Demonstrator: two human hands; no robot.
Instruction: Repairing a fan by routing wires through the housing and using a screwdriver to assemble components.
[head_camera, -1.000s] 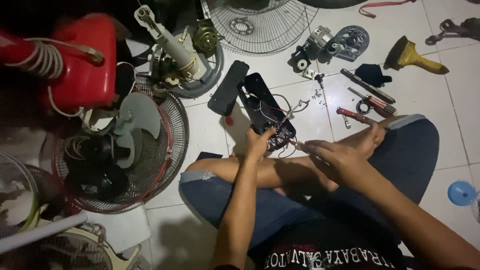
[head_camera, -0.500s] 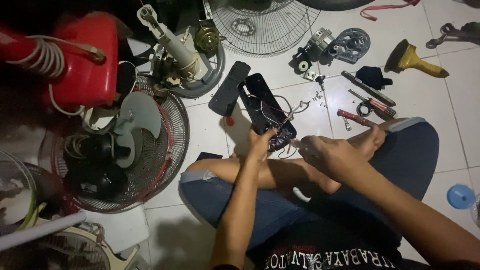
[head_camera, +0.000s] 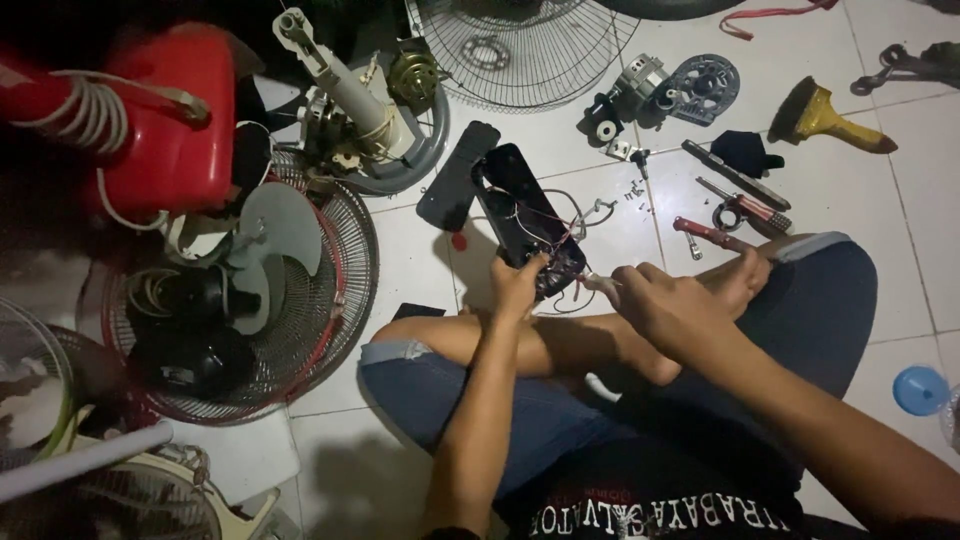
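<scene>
I sit cross-legged on a white tiled floor. My left hand (head_camera: 517, 285) grips the near end of an open black fan control housing (head_camera: 520, 200) with loose wires inside. My right hand (head_camera: 668, 305) is closed around a thin tool whose tip (head_camera: 590, 281) touches the housing's near right corner. A separate black cover (head_camera: 458, 175) lies just left of the housing. A small red knob (head_camera: 459, 241) sits on the tile beside it.
A fan grille with grey blades (head_camera: 270, 270) lies at left, a red fan body (head_camera: 165, 120) behind it. A motor on a grey base (head_camera: 375, 110), a wire guard (head_camera: 520, 45), a motor part (head_camera: 690, 90), a yellow brush (head_camera: 825, 115), screwdrivers (head_camera: 735, 210) and a blue cap (head_camera: 918, 388) are scattered around.
My right hand has shifted slightly left toward the housing, bringing the tool tip to its corner. My left hand keeps its hold.
</scene>
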